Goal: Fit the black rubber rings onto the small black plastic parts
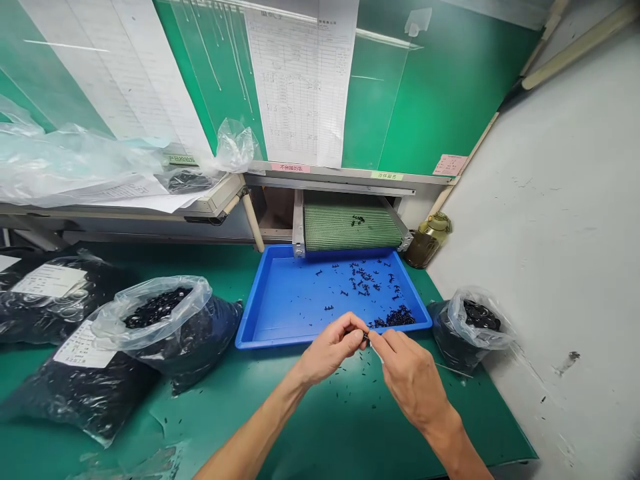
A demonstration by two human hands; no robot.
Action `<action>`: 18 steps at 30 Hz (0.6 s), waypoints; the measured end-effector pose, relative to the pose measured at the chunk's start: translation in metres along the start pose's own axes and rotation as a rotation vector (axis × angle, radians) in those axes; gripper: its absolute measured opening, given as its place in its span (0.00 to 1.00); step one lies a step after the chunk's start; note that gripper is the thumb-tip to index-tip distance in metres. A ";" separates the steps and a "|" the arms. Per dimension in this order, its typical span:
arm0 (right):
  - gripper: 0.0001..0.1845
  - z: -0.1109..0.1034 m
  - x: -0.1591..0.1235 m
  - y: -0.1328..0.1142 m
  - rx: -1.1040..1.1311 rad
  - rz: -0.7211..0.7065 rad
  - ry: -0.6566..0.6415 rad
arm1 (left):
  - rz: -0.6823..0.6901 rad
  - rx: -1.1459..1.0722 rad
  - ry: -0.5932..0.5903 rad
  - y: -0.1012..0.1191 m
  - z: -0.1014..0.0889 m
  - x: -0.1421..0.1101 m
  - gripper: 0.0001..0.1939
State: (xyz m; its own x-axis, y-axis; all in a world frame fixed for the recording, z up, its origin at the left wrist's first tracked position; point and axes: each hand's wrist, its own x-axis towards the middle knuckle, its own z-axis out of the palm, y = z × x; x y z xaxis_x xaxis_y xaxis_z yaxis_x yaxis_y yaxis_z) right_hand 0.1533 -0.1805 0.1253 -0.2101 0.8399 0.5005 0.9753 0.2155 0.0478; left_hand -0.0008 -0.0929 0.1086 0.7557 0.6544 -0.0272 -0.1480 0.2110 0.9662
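My left hand [333, 347] is closed, pinching a small black part [366, 337] between thumb and fingertips. Right beside it, my right hand [413, 377] is closed too, its fingertips touching the same spot. A pale sliver shows under the right fingers, but what it belongs to is hidden. Both hands are just in front of a blue tray [273, 337], in which small black parts [365, 280] lie scattered, with a denser heap [397, 317] in its near right corner. Tiny black bits [360, 380] are strewn over the green table [320, 433] below the hands.
A green conveyor belt [345, 227] carrying a few black parts ends over the tray's back edge. Filled bags [195, 347] stand at left, another open bag [460, 333] at right by the wall. A yellowish jar [430, 240] stands behind the tray. A thin rod [455, 371] lies near the right bag.
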 end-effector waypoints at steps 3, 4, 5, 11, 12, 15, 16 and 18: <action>0.19 0.008 0.001 -0.005 -0.008 0.017 -0.075 | 0.041 0.037 0.069 -0.006 0.000 0.003 0.09; 0.19 0.012 0.001 -0.008 0.004 0.050 -0.092 | 0.055 0.029 0.101 -0.010 0.000 0.005 0.09; 0.19 0.018 0.002 -0.012 0.021 0.098 -0.098 | 0.067 0.018 0.139 -0.015 0.000 0.007 0.09; 0.18 0.062 0.012 -0.026 0.237 0.496 -0.173 | 0.159 0.065 0.418 -0.060 -0.003 0.029 0.09; 0.18 0.068 0.014 -0.024 0.298 0.544 -0.207 | 0.164 0.098 0.439 -0.067 -0.003 0.032 0.09; 0.19 0.082 0.017 -0.011 0.482 0.651 -0.318 | 0.157 0.150 0.440 -0.079 -0.005 0.036 0.09; 0.19 0.085 0.015 -0.006 0.526 0.682 -0.340 | 0.150 0.134 0.437 -0.080 -0.006 0.039 0.09; 0.22 0.092 0.009 0.002 0.587 0.729 -0.361 | 0.123 0.020 0.445 -0.076 -0.011 0.048 0.11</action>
State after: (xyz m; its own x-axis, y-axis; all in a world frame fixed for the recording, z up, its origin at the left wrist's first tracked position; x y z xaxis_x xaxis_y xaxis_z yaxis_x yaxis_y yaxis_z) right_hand 0.1474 -0.1264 0.0507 0.3228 0.9446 -0.0590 0.7066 -0.2820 -0.6490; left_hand 0.0396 -0.0697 0.0306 0.3854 0.9226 -0.0148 -0.2038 0.1007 0.9738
